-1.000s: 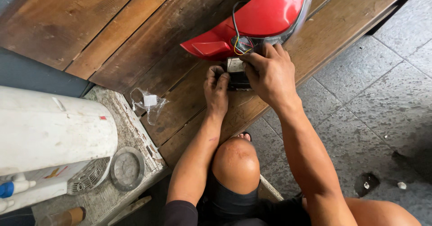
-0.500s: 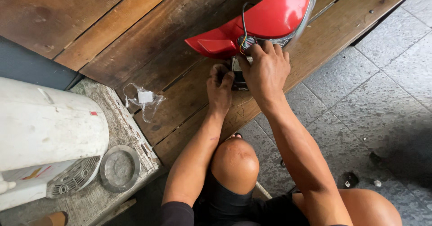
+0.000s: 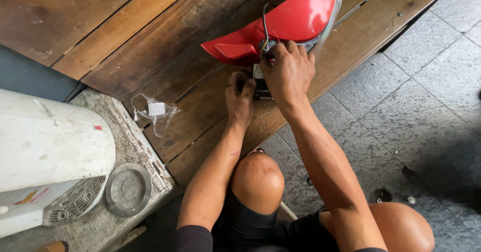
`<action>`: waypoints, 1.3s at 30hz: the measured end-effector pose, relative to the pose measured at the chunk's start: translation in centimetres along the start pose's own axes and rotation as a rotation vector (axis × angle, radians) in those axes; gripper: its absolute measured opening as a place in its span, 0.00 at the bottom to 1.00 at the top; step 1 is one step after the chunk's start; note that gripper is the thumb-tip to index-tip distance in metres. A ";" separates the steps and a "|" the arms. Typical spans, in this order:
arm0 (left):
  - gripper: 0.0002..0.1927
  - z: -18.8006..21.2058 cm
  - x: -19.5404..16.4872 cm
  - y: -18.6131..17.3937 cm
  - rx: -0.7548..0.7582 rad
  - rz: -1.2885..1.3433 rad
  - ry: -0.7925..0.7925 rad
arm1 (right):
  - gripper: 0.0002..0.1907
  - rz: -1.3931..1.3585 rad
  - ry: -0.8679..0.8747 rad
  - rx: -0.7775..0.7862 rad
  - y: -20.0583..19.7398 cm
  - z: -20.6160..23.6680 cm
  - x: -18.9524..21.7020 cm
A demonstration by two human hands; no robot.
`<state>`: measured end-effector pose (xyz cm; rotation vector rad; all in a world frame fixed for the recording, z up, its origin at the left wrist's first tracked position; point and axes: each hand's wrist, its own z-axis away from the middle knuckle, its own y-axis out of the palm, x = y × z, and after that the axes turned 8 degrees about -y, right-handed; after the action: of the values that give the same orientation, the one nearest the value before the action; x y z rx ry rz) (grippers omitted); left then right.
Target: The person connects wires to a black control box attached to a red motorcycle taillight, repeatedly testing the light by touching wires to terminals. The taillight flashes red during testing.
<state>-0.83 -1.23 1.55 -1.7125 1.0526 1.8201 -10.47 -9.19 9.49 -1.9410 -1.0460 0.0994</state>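
cover (image 3: pixel 295 21): glossy red curved plastic, on plank desk (image 3: pixel 125 46), long axis upper right to lower left | right hand (image 3: pixel 286 71): fingers clamped on wired part at its edge | left hand (image 3: pixel 239 97): fingers curled on small dark part (image 3: pixel 261 87) | bag (image 3: pixel 154 112): crinkly, clear

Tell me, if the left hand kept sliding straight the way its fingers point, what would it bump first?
Probably the small dark part at the left hand's fingertips, then the red shell.

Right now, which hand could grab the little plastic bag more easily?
Probably the left hand. It rests on the wooden platform on the side nearer the clear plastic bag. The right hand is farther away, with fingers at the wires of the red shell.
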 end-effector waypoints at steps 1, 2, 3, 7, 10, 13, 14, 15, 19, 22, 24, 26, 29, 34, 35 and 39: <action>0.04 0.0 -0.1 -0.1 -0.007 -0.030 -0.021 | 0.12 -0.041 0.007 -0.017 -0.2 0.1 0.0; 0.04 0.0 -0.2 -0.2 -0.014 -0.061 -0.043 | 0.12 -0.083 0.014 -0.035 -0.4 0.0 0.1; 0.04 0.0 -0.3 -0.2 -0.022 -0.090 -0.065 | 0.14 -0.118 0.050 -0.031 -0.6 -0.1 0.2; 0.03 0.2 -0.3 -0.3 -0.012 -0.068 -0.027 | 0.17 -0.164 0.089 -0.013 -1.0 -0.4 0.5; 0.03 0.1 -0.4 -0.3 -0.016 -0.085 -0.019 | 0.16 -0.147 0.072 -0.012 -1.0 -0.5 0.7; 0.03 0.1 -0.4 -0.3 -0.029 -0.115 -0.006 | 0.13 -0.150 0.052 -0.012 -0.9 -0.6 0.8; 0.03 0.1 -0.5 -0.2 -0.022 -0.092 0.008 | 0.12 -0.153 0.044 -0.016 -0.9 -0.6 0.7; 0.03 0.1 -0.5 -0.2 -0.015 -0.068 0.023 | 0.12 -0.157 0.032 -0.018 -0.9 -0.6 0.7; 0.03 0.1 -0.5 -0.2 -0.032 -0.123 0.033 | 0.13 -0.193 0.070 0.016 -0.8 -0.2 0.5; 0.02 0.2 -0.5 -0.1 -0.026 -0.108 0.021 | 0.13 -0.159 -0.020 0.033 -0.7 0.4 0.3; 0.02 0.4 -0.4 -0.3 -0.028 -0.128 0.017 | 0.11 -0.137 -0.093 0.028 -0.7 0.9 0.3; 0.03 0.3 -0.3 -0.2 -0.004 -0.027 0.003 | 0.09 -0.141 -0.117 0.013 -0.5 1.0 0.3; 0.03 0.3 -0.3 -0.3 0.006 -0.025 0.000 | 0.09 -0.117 -0.124 -0.044 -0.3 1.0 0.4; 0.04 0.2 -0.3 0.0 0.018 0.080 -0.064 | 0.13 -0.001 -0.054 0.022 0.3 0.3 1.2; 0.04 0.2 -0.3 0.0 0.014 0.082 -0.075 | 0.15 0.025 -0.048 0.032 0.5 0.0 1.3; 0.05 0.1 -0.5 -0.4 0.014 0.033 -0.048 | 0.19 -0.010 -0.009 0.010 1.0 -0.7 1.7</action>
<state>-0.56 -0.82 1.92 -1.6441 1.0774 1.8601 -8.45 -8.70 9.74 -1.9280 -1.0588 0.1078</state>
